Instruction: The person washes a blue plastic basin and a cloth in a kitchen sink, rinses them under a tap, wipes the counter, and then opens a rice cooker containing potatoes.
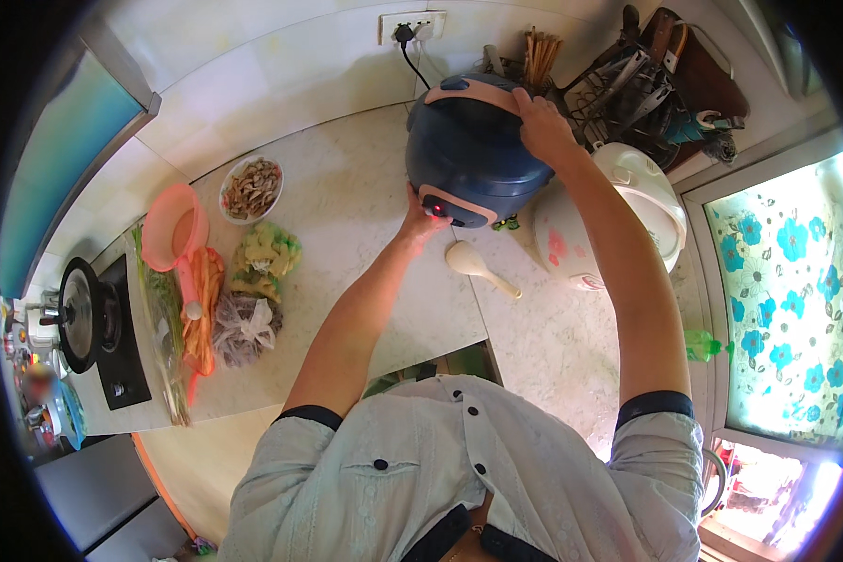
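Observation:
A dark blue rice cooker (pixel 474 151) with a pink carrying handle (pixel 474 95) stands on the counter near the wall, its lid down. My left hand (pixel 421 221) holds the lower front of it, fingers against the control panel (pixel 456 209), where a small red light glows. With my right hand (pixel 546 126) I grip the cooker's far right side at the end of the handle; some fingers are hidden. A pale rice paddle (pixel 472 260) lies on the counter just in front. Close on the right sits a white rice cooker (pixel 569 235), partly behind my right forearm.
At left are a bowl of sliced food (pixel 253 190), a pink ladle (pixel 175 228), bagged vegetables (pixel 200 309), ginger (pixel 267 253) and a lidded pan (pixel 81 316) on a stove. A black plug (pixel 404 33) feeds a cord behind the cooker. A utensil rack (pixel 604 105) crowds the corner.

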Motion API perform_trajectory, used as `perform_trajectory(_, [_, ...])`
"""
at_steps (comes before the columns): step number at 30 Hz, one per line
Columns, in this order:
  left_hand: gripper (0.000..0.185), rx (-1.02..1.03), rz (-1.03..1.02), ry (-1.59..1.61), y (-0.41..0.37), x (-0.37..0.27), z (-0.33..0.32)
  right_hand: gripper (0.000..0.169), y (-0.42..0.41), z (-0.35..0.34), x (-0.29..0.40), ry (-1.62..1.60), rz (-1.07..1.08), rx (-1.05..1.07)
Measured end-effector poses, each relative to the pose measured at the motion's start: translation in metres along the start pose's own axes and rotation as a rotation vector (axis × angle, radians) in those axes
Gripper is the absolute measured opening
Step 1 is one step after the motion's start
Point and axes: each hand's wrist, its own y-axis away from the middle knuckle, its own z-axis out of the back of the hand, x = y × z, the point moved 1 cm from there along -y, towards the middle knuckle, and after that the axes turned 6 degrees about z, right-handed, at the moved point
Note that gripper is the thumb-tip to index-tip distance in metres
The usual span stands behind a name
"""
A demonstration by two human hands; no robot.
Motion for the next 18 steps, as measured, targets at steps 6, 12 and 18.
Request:
perform_trajectory(6, [0.109,0.008,0.066,0.015,0.01,-0.006,0.0,0.026,-0.001,-0.001,-0.001,-0.004,-0.012,-0.006])
perform_trajectory(12, [0.109,-0.041,0.084,-0.01,0.013,-0.004,0.001,0.028,0.002,0.001,0.003,-0.025,-0.017,-0.024])
perform_trajectory(18, [0.11,-0.067,0.035,-0.006,0.013,0.002,-0.007,0.031,0.005,-0.003,0.0,-0.028,-0.03,-0.121])
